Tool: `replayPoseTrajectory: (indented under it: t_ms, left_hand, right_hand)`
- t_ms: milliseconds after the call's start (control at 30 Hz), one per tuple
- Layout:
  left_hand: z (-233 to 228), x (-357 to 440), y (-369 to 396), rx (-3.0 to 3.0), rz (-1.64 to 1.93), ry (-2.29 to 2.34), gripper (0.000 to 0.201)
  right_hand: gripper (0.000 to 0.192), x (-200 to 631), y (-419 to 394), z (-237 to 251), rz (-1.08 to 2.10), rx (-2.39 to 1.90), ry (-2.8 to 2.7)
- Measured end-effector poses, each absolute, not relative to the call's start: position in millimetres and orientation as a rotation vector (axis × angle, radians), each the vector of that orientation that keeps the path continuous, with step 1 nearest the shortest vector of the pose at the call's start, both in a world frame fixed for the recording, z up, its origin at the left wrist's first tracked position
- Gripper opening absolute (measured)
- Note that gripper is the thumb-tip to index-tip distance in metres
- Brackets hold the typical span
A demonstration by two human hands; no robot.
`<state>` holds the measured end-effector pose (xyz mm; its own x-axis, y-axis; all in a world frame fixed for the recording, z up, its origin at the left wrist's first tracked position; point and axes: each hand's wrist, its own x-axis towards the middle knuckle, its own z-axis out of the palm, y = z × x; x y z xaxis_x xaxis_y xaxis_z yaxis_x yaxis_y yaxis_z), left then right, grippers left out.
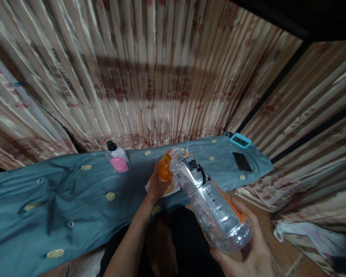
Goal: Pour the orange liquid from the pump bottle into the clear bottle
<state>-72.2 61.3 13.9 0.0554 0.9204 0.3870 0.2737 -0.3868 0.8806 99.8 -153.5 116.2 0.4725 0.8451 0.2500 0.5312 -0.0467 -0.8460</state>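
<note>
My right hand (248, 246) is wrapped round the base of a large clear plastic bottle (216, 207) with an orange and black label. The bottle is tilted, its mouth pointing up and left, at the rim of an orange container (165, 169). That smaller container is gripped in my left hand (156, 182), fingers closed around its side; whether it is a cup or a bottle I cannot tell. Whether liquid flows between the two is not visible. Something white, like a tissue (175, 187), lies under the left hand. Behind the bottle's mouth a thin white stick (187, 143) stands up.
A clear pump-type bottle (118, 159) with a pink label and black top stands left on the blue cloth-covered surface (89, 192). At the right lie a black phone (242, 162) and a blue-framed device (240, 141). Patterned curtains (150, 77) hang close behind.
</note>
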Motion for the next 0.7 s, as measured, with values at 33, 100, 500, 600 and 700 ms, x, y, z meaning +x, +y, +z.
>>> replayPoseTrajectory:
  t_ms: [33, 100, 500, 600, 700]
  left_hand:
    - [13.4, -72.2, 61.4, 1.731, 1.351, 1.206, 0.070]
    - [13.0, -72.3, 61.5, 1.731, 1.338, 1.218, 0.072]
    - [7.9, -75.5, 63.1, 1.698, 1.284, 1.191, 0.078]
    - [6.5, -76.7, 63.6, 1.682, 1.284, 1.187, 0.081]
    - [6.1, -77.7, 63.8, 1.676, 1.287, 1.174, 0.081]
  right_hand:
    - [0.084, 99.7, -153.6, 116.6, 0.382, -1.717, -1.190]
    - [0.083, 99.4, -153.5, 117.3, 0.375, -1.712, -1.198]
    - [0.084, 96.2, -156.6, 107.2, 0.363, -1.714, -1.154]
    - [0.087, 99.2, -156.6, 104.3, 0.340, -1.726, -1.193]
    - [0.088, 101.2, -156.1, 102.5, 0.332, -1.734, -1.210]
